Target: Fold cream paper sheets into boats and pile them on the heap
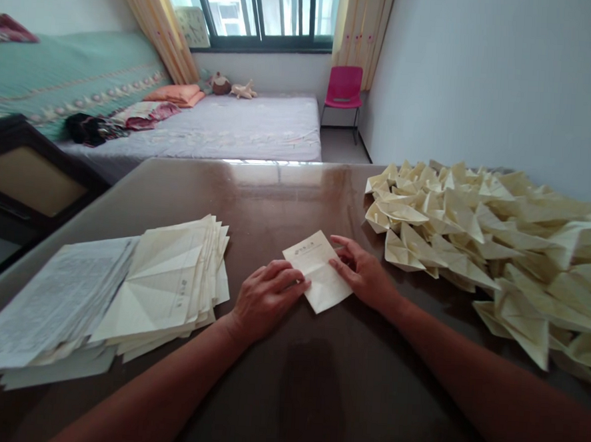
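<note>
A folded cream sheet of paper [322, 276] with a line of print near its top corner lies on the brown table between my hands. The fingers of my left hand [270, 291] are closed on its left edge. At its right edge my right hand [365, 272] rests thumb and fingers, spread apart, with the thumb over the paper. To the left lies a stack of creased cream sheets [164, 283], partly over a pile of printed pages [60, 300]. A large heap of folded paper boats [456, 217] covers the table's right side.
The glossy brown table [277, 200] reaches toward a bed [261, 129] with pillows and soft toys. A pink chair [344, 87] stands by the window wall. At left is a dark cabinet [33, 171], and a white wall [484, 79] rises behind the boats.
</note>
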### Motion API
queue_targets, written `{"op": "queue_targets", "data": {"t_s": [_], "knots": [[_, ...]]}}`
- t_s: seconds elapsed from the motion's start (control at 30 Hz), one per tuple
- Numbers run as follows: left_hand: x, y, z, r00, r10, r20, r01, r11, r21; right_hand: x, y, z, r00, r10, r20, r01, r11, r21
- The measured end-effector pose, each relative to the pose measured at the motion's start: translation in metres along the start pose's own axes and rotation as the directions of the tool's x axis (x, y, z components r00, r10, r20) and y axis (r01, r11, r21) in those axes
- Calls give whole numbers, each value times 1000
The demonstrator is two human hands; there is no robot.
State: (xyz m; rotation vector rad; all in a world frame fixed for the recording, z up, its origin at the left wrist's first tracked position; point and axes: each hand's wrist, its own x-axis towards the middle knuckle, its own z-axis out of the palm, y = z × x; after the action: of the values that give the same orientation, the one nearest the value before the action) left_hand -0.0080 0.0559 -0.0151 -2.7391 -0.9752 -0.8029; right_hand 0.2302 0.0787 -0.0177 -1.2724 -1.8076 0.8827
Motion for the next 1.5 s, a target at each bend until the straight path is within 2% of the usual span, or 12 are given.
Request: {"op": "queue_targets", "data": {"t_s": [0.07,0.1,0.17,0.27,0.37,0.5,0.6,0.73,0.83,0.93,1.17,1.5], "knots": [[1,0,2,999,-34,25,33,999,12,-3,-5,-3,983,-178,-39,167,964,-207],[1,0,3,998,-49,35,48,999,12,-5,-8,-4,963,-269,9,261,921,-289],[2,0,5,996,-69,49,69,998,8,-9,-15,-5,899,-385,210,437,819,-372],[2,3,6,995,-62,80,64,998,-18,-15,-20,-4,824,-380,420,548,724,-419],[1,7,5,993,-51,110,59,996,-71,-16,-17,-3,817,-347,460,553,697,-456],[-4,6,1,987,-55,151,76,988,-135,-14,-11,-7,783,-356,510,585,701,-409],[-8,2,-3,980,-58,189,84,988,-131,-14,-10,-7,808,-335,484,538,755,-375],[-11,-3,-5,978,-44,206,64,993,-96,-14,-11,-1,887,-223,405,387,838,-385],[-12,-4,-4,975,-17,220,28,999,-46,-14,-12,5,942,-98,322,257,826,-501],[-12,-3,-4,973,-4,232,5,1000,-5,-14,-14,9,972,-19,233,163,768,-619],[-12,0,-5,972,-6,235,1,1000,19,-12,-21,12,982,57,182,102,649,-754],[-10,1,-4,967,-36,253,34,999,15,-7,-24,14,980,109,165,61,628,-776]]}}
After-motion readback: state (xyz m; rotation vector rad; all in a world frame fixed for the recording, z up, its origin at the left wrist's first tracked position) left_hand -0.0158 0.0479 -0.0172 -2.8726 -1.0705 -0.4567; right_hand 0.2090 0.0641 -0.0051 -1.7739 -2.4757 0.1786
